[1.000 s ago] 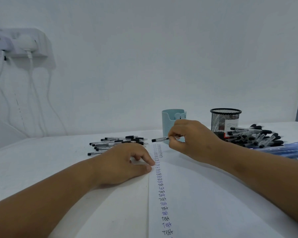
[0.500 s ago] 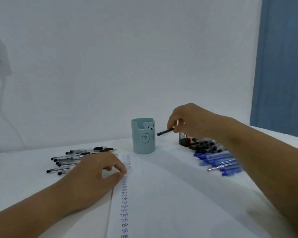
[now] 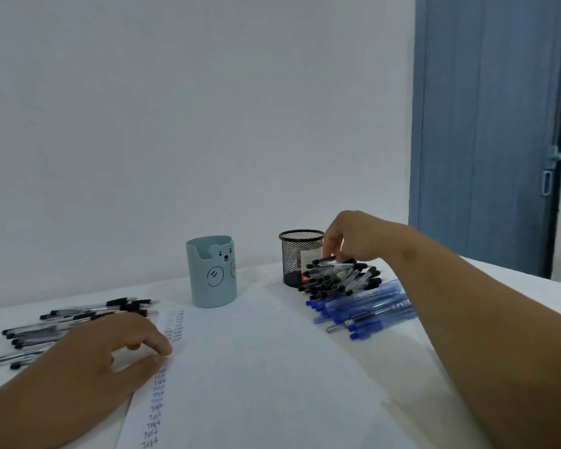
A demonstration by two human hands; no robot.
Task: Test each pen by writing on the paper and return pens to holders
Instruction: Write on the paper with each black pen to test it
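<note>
Paper (image 3: 256, 367) lies flat on the white table (image 3: 548, 286), a long smooth sheet with a column of small handwritten "Test" marks down its left edge. The left hand (image 3: 110, 354) rests on that edge, fingers loosely curled, fingertips pressing the sheet and gripping nothing.

The right hand (image 3: 353, 238) reaches over the far heap of black-capped pens (image 3: 340, 278) — slim clear barrels piled crosswise just beside the mesh holder (image 3: 300, 254), a round black wire cup. Its fingers are bent down at the top pen (image 3: 326, 259) of the heap and touch it; whether they pinch it I cannot tell.

Blue pens (image 3: 366, 307) with translucent barrels lie in a loose row nearer the camera, touching the black heap. The pale teal holder (image 3: 212, 273) — a smooth plastic cylinder with a bear face and a notched rim — stands upright between the two groups of pens, beyond the sheet. More black-capped pens (image 3: 68, 322) are spread on the table at the left, behind the left hand.

A plain white wall and a blue door (image 3: 486, 124) stand behind.
</note>
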